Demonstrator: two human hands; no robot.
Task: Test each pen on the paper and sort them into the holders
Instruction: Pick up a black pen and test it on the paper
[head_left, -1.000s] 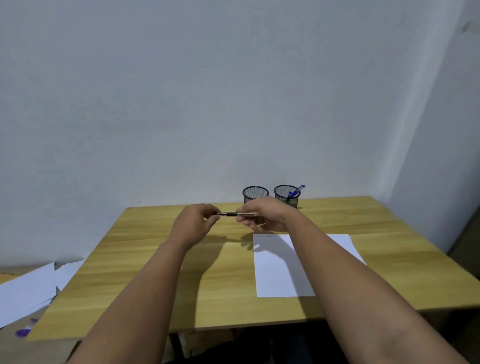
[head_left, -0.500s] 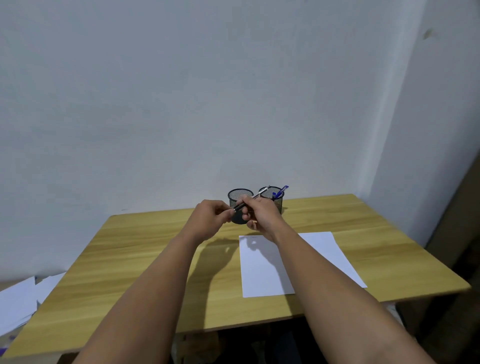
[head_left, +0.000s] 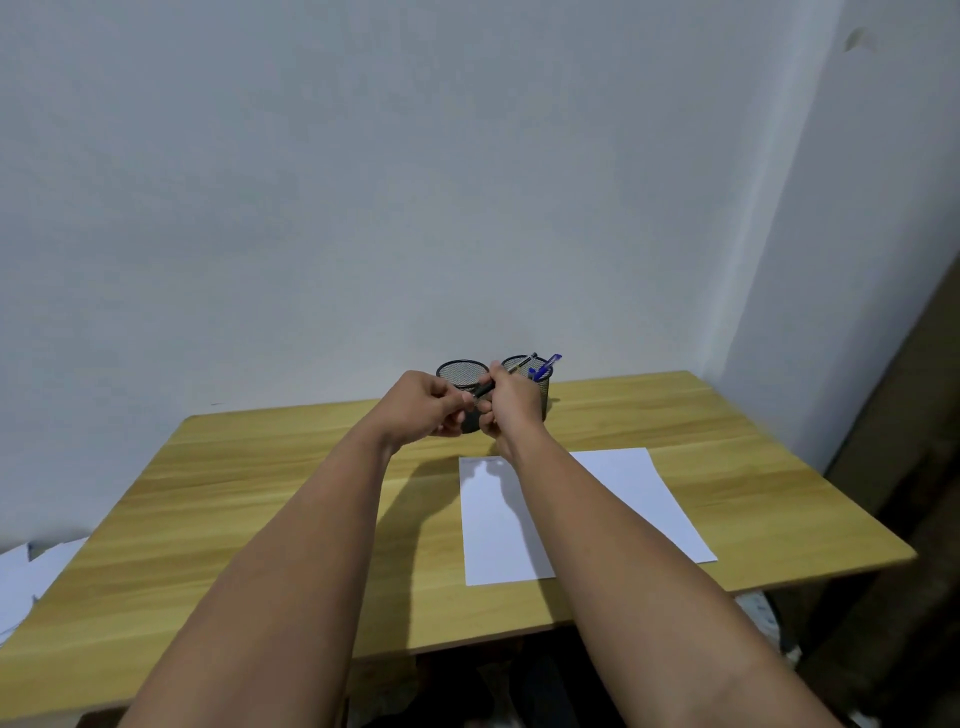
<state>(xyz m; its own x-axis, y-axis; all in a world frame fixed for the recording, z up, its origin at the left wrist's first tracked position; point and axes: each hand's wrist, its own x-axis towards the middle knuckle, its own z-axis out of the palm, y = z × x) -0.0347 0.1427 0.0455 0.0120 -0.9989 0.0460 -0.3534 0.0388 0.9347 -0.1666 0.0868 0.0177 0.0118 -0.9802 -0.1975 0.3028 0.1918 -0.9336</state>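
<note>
Both my hands raised over table (head_left: 260, 519), left hand (head_left: 423, 402) and right hand (head_left: 511, 402) fingers pinching black pen (head_left: 485, 388), two mesh holders (head_left: 462, 370) behind, paper (head_left: 623, 483) below.

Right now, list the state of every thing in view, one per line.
Left hand: closed on the pen's end.
Right hand: gripping the pen.
Pen: held tilted above the table.
Left holder: upright, looks empty.
Right holder: upright, holds a blue pen.
Paper: flat.

The single head-worn camera looked forward and down from the person's end of the table (head_left: 260, 493), wall toward 12 o'clock.
</note>
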